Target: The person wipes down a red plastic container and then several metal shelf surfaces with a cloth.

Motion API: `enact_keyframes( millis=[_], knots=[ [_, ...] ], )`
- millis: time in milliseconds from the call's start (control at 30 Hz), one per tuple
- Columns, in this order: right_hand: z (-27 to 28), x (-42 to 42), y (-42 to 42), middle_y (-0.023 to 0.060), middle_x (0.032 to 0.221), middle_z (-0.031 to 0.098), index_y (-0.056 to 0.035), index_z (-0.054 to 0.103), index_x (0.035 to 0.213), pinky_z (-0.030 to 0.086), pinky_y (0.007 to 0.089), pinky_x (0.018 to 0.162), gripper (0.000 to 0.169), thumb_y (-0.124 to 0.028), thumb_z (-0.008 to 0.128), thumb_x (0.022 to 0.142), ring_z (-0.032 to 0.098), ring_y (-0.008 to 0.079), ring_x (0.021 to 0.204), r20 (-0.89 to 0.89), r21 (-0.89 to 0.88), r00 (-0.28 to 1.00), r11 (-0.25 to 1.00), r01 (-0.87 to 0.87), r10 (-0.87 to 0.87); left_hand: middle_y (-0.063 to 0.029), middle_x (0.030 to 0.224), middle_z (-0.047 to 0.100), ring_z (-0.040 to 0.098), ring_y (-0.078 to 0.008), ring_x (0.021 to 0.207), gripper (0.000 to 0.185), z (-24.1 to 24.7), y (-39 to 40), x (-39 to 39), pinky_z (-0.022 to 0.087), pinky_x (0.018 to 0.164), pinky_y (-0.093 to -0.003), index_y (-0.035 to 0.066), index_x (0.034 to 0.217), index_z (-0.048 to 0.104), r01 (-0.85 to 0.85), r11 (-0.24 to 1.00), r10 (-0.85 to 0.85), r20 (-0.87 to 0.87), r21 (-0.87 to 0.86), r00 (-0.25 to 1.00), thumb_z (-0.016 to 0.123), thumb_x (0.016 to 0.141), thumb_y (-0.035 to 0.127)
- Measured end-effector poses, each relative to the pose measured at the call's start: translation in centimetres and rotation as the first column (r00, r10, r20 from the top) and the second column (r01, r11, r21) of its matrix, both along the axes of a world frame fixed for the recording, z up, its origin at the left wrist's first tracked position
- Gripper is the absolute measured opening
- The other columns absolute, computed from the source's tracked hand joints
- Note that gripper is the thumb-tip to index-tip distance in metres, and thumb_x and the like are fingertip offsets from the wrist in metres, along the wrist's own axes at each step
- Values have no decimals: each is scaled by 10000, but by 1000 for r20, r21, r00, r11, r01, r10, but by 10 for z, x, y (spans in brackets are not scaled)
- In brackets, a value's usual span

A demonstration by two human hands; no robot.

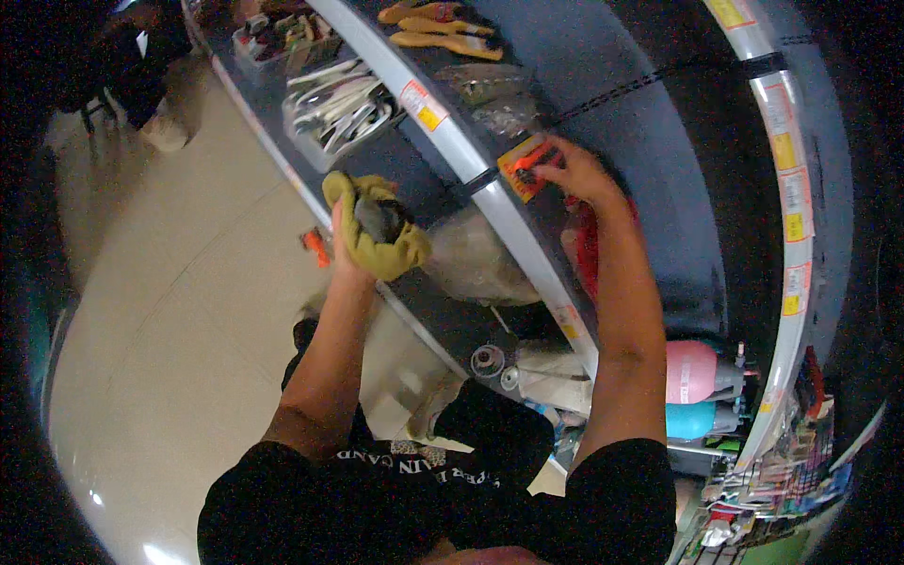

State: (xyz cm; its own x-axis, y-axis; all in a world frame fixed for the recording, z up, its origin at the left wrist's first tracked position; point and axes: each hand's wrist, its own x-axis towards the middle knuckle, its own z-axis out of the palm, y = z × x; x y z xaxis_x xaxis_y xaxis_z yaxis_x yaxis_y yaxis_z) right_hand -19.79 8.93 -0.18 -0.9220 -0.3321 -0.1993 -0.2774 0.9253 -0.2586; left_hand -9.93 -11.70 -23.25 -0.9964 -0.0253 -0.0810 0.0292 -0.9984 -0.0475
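Note:
My left hand (344, 248) grips a bundle of yellow-green work gloves (388, 258) with dark grey parts, held in front of the lower shelf's edge. Over the middle shelf, my right hand (583, 173) pinches the edge of a yellow-and-orange packaged item (522, 169) with a bright orange and black part. The card bears writing too blurred to read. Just beyond it lie blurred clear plastic packs (508, 113). Something red (586, 240) is partly hidden under my right forearm.
Yellow-orange gloves (445, 32) lie farther along the middle shelf. Below stand a clear bin of white-handled items (339, 109) and a large plastic-wrapped bundle (477, 258). The silver shelf rail (452, 152) runs between my hands. Pink bottle (692, 371) at right; a person (152, 78) far left.

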Motion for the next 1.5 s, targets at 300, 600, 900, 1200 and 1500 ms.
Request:
enact_keyframes(
  millis=[300, 600, 900, 1200, 1500],
  knots=[
    [-116, 201, -22, 119, 964, 553, -14, 526, 972, 405, 311, 791, 314, -151, 606, 702, 524, 232, 913, -13, -336, 984, 926, -170, 176, -92, 857, 557, 533, -245, 781, 391, 14, 24, 45, 442, 735, -384, 87, 941, 510, 378, 918, -320, 342, -117, 883, 534, 734, 419],
    [-235, 362, 65, 31, 1063, 501, -91, 405, 1168, 398, 279, 758, 423, -315, 500, 822, 485, 151, 954, 817, -464, 505, 203, 862, -278, -83, 910, 564, 554, -188, 771, 478, -9, 78, 152, 470, 673, -322, 30, 1059, 459, 519, -12, -564, 434, -855, 703, 625, 710, 311],
    [-331, 414, 89, 68, 1034, 487, -29, 379, 1169, 401, 305, 740, 464, -300, 511, 816, 475, 176, 906, 721, -442, 648, 557, 703, -246, -102, 1073, 482, 507, -236, 921, 546, -79, 129, 298, 442, 750, -394, 80, 1167, 370, 711, 413, -647, 367, -569, 669, 561, 754, 382],
    [-266, 459, 68, 136, 1006, 514, -13, 398, 1142, 443, 354, 702, 478, -354, 468, 814, 518, 259, 885, 892, -370, 368, 44, 928, -263, -121, 834, 524, 530, -222, 707, 487, -126, 103, 343, 433, 570, -356, 12, 1112, 391, 728, 140, -569, 547, -672, 614, 615, 738, 227],
    [-287, 447, 61, 125, 834, 494, 28, 457, 985, 430, 370, 584, 384, -323, 397, 840, 499, 265, 673, 766, -423, 425, 120, 898, -483, -94, 795, 574, 566, -220, 702, 283, -122, 90, 342, 462, 629, -382, 20, 870, 544, 598, 537, -351, 488, -594, 799, 473, 817, 289]
  ],
)
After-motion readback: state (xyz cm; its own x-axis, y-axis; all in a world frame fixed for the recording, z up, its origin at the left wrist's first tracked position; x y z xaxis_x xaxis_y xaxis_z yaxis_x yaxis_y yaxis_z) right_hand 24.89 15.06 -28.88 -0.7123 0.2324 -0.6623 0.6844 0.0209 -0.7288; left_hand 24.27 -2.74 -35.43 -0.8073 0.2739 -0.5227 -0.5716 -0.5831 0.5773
